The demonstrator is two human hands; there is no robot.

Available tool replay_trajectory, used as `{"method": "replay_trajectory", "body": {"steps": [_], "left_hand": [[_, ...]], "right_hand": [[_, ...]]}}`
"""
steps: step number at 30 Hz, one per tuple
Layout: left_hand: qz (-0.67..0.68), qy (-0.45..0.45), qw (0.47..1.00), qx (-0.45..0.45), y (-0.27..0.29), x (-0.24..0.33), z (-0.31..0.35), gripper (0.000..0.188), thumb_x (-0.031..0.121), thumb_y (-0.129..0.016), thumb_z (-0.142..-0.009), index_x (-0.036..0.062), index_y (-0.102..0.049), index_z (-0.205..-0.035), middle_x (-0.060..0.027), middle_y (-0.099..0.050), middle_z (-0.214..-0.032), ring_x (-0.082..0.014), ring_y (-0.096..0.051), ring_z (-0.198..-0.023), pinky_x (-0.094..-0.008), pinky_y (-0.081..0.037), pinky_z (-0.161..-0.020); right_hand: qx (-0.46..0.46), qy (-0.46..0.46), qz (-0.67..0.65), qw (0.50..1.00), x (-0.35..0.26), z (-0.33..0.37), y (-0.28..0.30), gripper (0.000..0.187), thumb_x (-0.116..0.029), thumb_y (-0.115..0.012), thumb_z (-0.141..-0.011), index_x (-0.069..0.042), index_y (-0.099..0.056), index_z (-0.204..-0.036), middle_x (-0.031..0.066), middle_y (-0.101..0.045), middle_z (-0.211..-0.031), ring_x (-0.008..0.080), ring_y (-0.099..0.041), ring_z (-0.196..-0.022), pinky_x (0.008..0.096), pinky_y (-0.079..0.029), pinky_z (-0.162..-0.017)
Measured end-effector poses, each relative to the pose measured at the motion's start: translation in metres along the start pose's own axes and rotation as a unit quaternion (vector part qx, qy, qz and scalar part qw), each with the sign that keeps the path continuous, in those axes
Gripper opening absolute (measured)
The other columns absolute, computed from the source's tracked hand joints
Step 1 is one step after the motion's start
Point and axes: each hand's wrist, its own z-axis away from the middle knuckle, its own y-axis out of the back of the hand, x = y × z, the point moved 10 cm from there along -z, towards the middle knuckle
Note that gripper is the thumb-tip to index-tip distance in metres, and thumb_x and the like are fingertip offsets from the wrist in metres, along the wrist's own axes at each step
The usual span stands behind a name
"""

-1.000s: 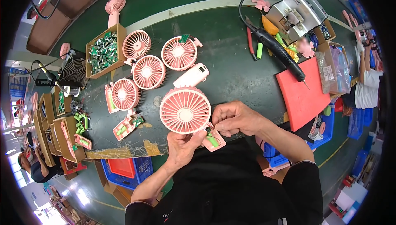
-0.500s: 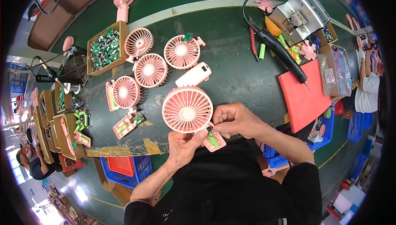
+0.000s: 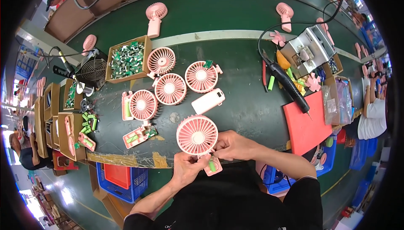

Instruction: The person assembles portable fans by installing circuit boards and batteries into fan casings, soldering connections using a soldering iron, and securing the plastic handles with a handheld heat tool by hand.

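A pink handheld fan [image 3: 197, 135] with a round slatted grille is held at the table's front edge. My left hand [image 3: 188, 170] is closed around its neck, thumb and fingers gripping just below the grille. The opened handle [image 3: 213, 167] hangs below, with a green battery cell inside it. At the neck, my right hand [image 3: 235, 146] is closed in a pinch beside the left fingertips; whatever it pinches is too small to make out. Beyond the hands lies a pink handle cover [image 3: 208, 101]. Other fan heads [image 3: 170, 89] stand to its left, some with circuit boards attached.
A soldering iron [image 3: 290, 87] with a black handle rests across a red foam pad [image 3: 306, 122] on the right, near a metal stand [image 3: 309, 53]. A cardboard box [image 3: 148, 57] of green circuit boards is at the far left. Green cells [image 3: 89, 122] lie at the left.
The view has tilted up, so the table's things appear lower and more of the far side shows. Both hands remain at the fan's neck, the right still pinching.
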Motion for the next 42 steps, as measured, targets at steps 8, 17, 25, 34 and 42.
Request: {"method": "replay_trajectory", "body": {"steps": [8,17,25,34,42], "left_hand": [[0.107,0.122,0.982,0.093,0.036,-0.030,-0.007,0.021,0.016,-0.068,-0.086,-0.0042,-0.072,-0.090,-0.0042,-0.067,-0.072,-0.0073,-0.058,-0.057,-0.0230,-0.043,-0.048],[0.164,0.165,0.969,0.079,0.034,-0.034,-0.012,0.021,0.019,-0.067,-0.087,-0.0013,-0.071,-0.090,-0.0030,-0.066,-0.072,-0.0077,-0.059,-0.057,-0.0232,-0.043,-0.050],[0.189,0.171,0.965,0.068,0.023,-0.033,-0.017,0.024,0.017,-0.068,-0.088,-0.0040,-0.069,-0.099,-0.0065,-0.069,-0.087,-0.0117,-0.065,-0.074,-0.0279,-0.054,-0.067],[0.191,0.073,0.978,0.031,0.010,-0.023,-0.017,0.017,0.009,-0.066,-0.090,-0.0046,-0.070,-0.101,-0.0042,-0.069,-0.089,-0.0059,-0.060,-0.077,-0.0233,-0.048,-0.071],[0.241,0.061,0.968,0.028,-0.012,-0.023,-0.028,0.015,0.008,-0.065,-0.091,-0.0039,-0.069,-0.100,-0.0058,-0.070,-0.092,-0.0084,-0.063,-0.080,-0.0261,-0.051,-0.074]], "right_hand": [[0.175,0.330,0.603,0.704,-0.103,-0.023,0.019,0.041,-0.005,-0.066,-0.073,0.004,-0.056,-0.112,0.0140,-0.056,-0.108,0.0284,-0.057,-0.103,0.0376,-0.051,-0.074],[0.097,0.249,0.706,0.655,-0.087,-0.039,0.010,0.047,-0.004,-0.065,-0.074,0.003,-0.053,-0.119,0.0115,-0.051,-0.098,0.0265,-0.054,-0.100,0.0348,-0.051,-0.068],[0.219,0.344,0.519,0.751,-0.064,0.044,0.069,0.037,0.010,-0.062,-0.067,-0.001,-0.062,-0.102,0.0128,-0.057,-0.112,0.0331,-0.058,-0.100,0.0420,-0.051,-0.079],[0.324,0.291,0.476,0.764,-0.056,0.076,0.081,0.031,0.008,-0.067,-0.072,-0.001,-0.066,-0.101,0.0098,-0.061,-0.096,0.0268,-0.062,-0.089,0.0353,-0.051,-0.068],[0.219,0.327,0.625,0.674,-0.076,0.015,0.080,0.021,-0.004,-0.063,-0.072,-0.002,-0.064,-0.092,0.0064,-0.059,-0.086,0.0242,-0.061,-0.081,0.0359,-0.048,-0.056]]}}
